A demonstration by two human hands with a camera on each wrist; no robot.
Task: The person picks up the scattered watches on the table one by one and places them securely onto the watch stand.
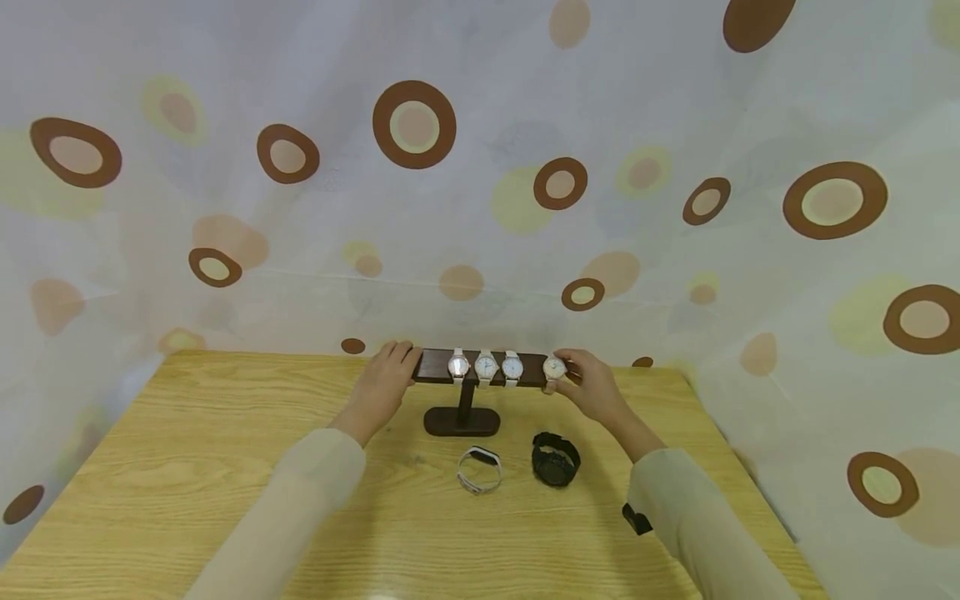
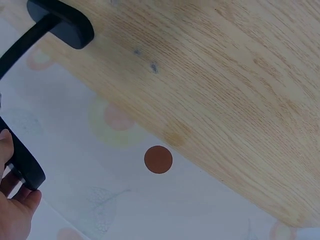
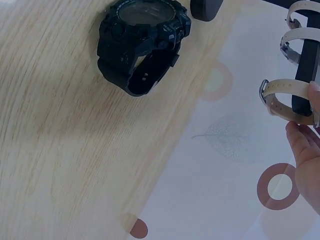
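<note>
A dark T-shaped watch stand (image 1: 462, 422) stands on the table near the wall. Three white-strapped watches (image 1: 486, 367) are looped round the middle of its bar. My left hand (image 1: 386, 379) grips the bar's left end; in the left wrist view, thumb and fingers (image 2: 31, 200) wrap that end. At the other end, my right hand (image 1: 592, 385) pinches a pale-strapped watch (image 1: 554, 368) between thumb and fingers. The right wrist view shows this watch's buckled strap (image 3: 282, 86) encircling the bar's tip, fingertips right at its case.
In front of the stand lie a white fitness band (image 1: 478, 471) and a chunky black watch (image 1: 556, 460). Another black item (image 1: 637, 520) lies partly behind the right sleeve. A patterned cloth (image 1: 480, 167) hangs behind the wooden table (image 1: 225, 433) and along its sides.
</note>
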